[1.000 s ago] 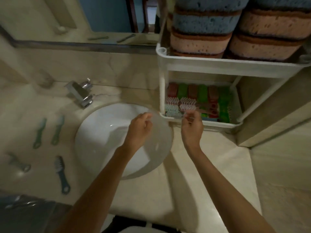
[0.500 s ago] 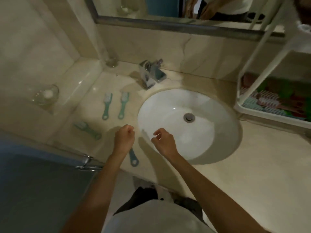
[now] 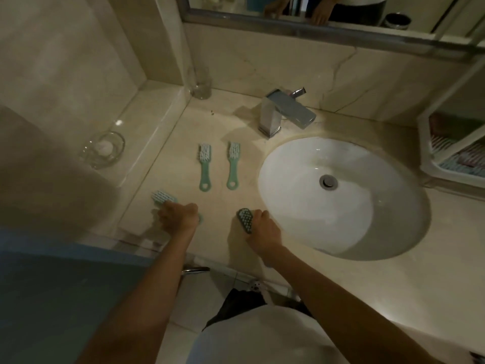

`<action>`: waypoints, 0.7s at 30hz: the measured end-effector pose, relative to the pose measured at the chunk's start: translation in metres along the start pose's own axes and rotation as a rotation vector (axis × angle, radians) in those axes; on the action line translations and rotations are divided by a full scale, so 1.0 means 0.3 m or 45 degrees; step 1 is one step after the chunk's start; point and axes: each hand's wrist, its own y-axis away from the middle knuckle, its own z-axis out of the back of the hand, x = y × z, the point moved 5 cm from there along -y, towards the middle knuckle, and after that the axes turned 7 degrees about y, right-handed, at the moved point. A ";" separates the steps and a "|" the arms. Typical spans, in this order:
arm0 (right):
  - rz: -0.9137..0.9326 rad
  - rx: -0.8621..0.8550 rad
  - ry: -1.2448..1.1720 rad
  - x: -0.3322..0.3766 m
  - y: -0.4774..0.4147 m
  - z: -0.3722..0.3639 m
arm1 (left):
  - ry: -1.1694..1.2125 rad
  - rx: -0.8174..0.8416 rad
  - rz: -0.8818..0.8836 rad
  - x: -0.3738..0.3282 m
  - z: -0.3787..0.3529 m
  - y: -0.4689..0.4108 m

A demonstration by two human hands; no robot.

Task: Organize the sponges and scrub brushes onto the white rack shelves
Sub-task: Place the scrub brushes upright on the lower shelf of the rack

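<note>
Left of the sink, my left hand grips a pale brush, my right hand a dark brush; two more brushes wait; the rack is part-filled.

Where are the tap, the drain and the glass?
tap (image 3: 291, 109): head view, on the top of its flat spout.
drain (image 3: 328, 182): head view, on the middle of its metal plug.
glass (image 3: 200, 84): head view, on its clear side wall.

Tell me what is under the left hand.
A pale teal scrub brush: its bristled head pokes out beyond the left hand. The hand covers most of its handle.
</note>
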 end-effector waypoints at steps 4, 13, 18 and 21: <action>-0.058 -0.038 -0.006 -0.004 -0.012 0.003 | -0.046 0.006 -0.016 0.004 -0.011 -0.043; -0.048 0.003 0.062 -0.044 -0.031 0.026 | -0.187 0.001 -0.161 -0.002 -0.013 -0.106; -0.113 -0.121 -0.085 -0.102 -0.038 0.120 | -0.082 -0.003 -0.370 -0.105 -0.029 -0.066; -0.183 -0.245 -0.166 -0.180 -0.025 0.213 | -0.013 0.052 -0.499 -0.206 -0.066 0.002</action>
